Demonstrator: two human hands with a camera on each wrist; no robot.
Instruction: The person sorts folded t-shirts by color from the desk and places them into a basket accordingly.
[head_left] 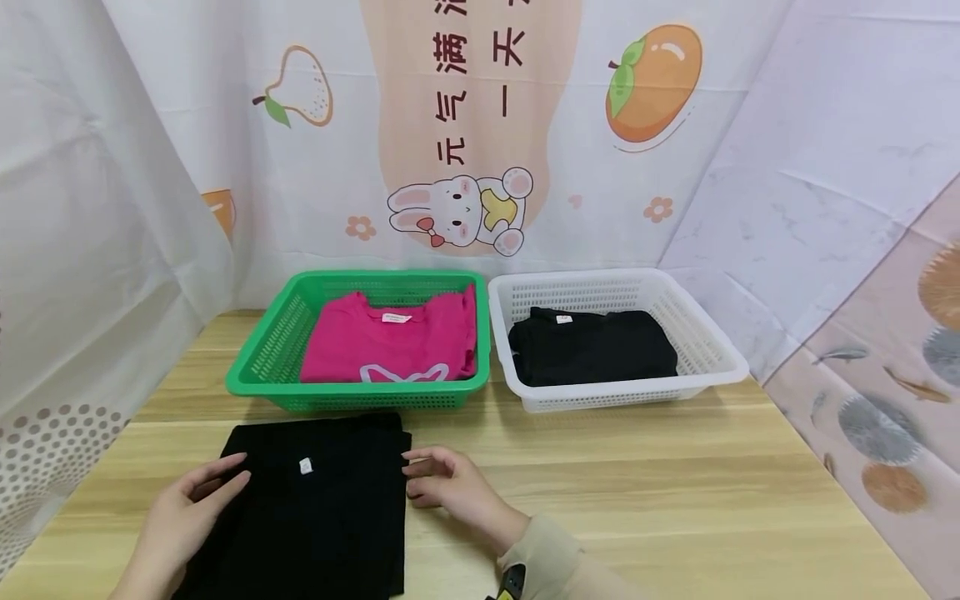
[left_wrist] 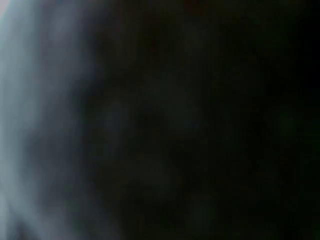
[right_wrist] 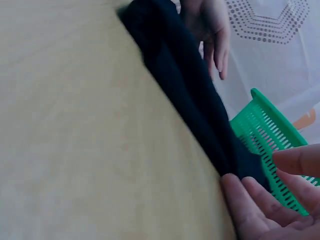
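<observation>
A folded black shirt (head_left: 315, 517) with a small white neck label lies on the table, its neckline towards the baskets. Over its left edge is my left hand (head_left: 183, 517), fingers loosely bent, thumb and forefinger apart. My right hand (head_left: 457, 492) has its fingertips at the shirt's right edge, near the upper corner. The right wrist view shows the fingers (right_wrist: 245, 202) of that hand against the folded black edge (right_wrist: 190, 95), with the thumb apart from them. Dark blur fills the left wrist view.
Behind the shirt stands a green basket (head_left: 356, 389) holding a pink shirt (head_left: 390, 342). Beside it, a white basket (head_left: 622, 393) contains another folded black shirt (head_left: 596, 346). The wooden table (head_left: 637, 500) runs back to a printed curtain (head_left: 315, 200).
</observation>
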